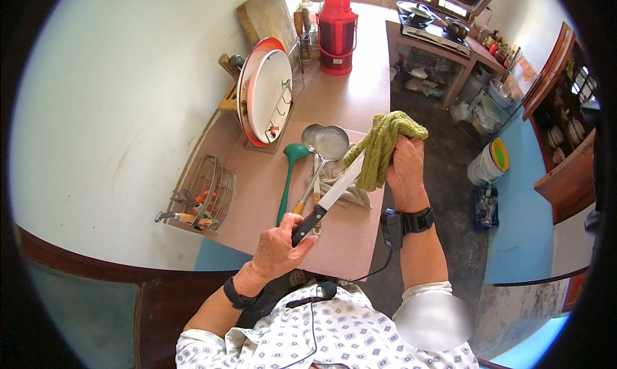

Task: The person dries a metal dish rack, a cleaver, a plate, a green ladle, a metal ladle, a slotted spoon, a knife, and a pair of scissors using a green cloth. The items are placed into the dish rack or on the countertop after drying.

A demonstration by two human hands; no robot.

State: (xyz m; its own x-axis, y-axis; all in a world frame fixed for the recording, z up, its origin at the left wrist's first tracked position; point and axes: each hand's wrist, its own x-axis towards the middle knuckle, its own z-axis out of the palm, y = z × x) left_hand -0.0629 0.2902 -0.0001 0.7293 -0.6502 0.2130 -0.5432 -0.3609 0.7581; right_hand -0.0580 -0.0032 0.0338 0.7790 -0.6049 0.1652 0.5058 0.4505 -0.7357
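My left hand (279, 248) grips the black riveted handle of a kitchen knife (341, 183), its blade slanting up and to the right. Folded over the blade's far end is a green terry cloth (381, 149), which hides the tip. My right hand (407, 171) clasps that cloth from the right side. Under and beyond the knife lie a perforated skimmer (331, 142), a metal ladle (311, 133) and a green ladle (289, 176). A greyish rag (354, 195) is spread partly beneath the knife on the pink countertop (255, 176).
Plates and a tray (267, 96) stand in a wire rack at the left wall. A wire basket (207, 195) holds utensils nearby. Farther back are a red thermos flask (337, 36), a wooden cutting board (270, 19) and a gas stove (436, 36). A white bucket (484, 166) stands on the floor.
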